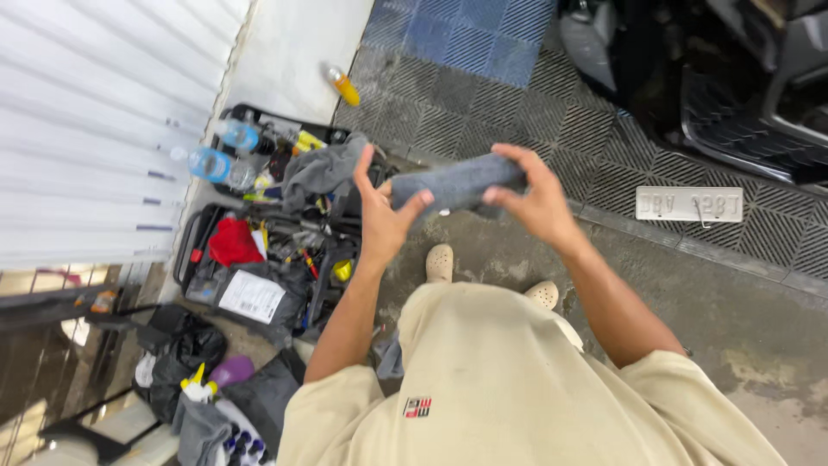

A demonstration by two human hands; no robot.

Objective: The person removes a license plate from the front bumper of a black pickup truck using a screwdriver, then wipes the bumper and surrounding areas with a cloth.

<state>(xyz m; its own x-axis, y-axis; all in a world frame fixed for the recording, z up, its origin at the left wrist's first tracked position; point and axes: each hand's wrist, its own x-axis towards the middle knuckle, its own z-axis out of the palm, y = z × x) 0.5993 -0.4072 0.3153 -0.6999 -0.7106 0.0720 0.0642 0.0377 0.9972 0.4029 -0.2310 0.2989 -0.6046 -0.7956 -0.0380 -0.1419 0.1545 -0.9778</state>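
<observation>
A grey folded cloth is stretched between both my hands at chest height. My left hand grips its left end, thumb over the top. My right hand holds the right end, fingers curled over the edge. Below the cloth I see my beige shirt and my two light clogs on the wet concrete floor.
A black open toolbox cart full of tools, rags, a red cloth and water bottles stands at my left. A white licence plate lies on grey grid floor tiles. A dark vehicle is at top right. Spray bottles sit lower left.
</observation>
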